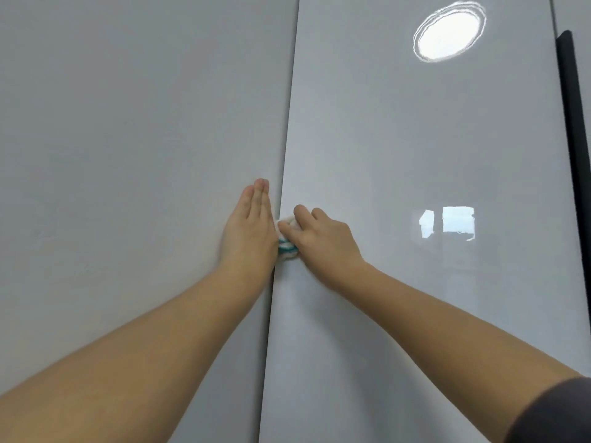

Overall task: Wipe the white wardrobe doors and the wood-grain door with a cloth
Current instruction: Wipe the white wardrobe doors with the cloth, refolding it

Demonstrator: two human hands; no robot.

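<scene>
Two white wardrobe doors fill the view, the left door and the glossy right door, split by a thin vertical seam. My left hand lies flat with straight fingers against the left door beside the seam. My right hand grips a bunched white cloth with teal stripes and holds it against the right door's left edge. Most of the cloth is hidden under my fingers. No wood-grain door is in view.
A dark vertical edge runs down the far right beside the right door. The glossy door reflects a round ceiling light and a window.
</scene>
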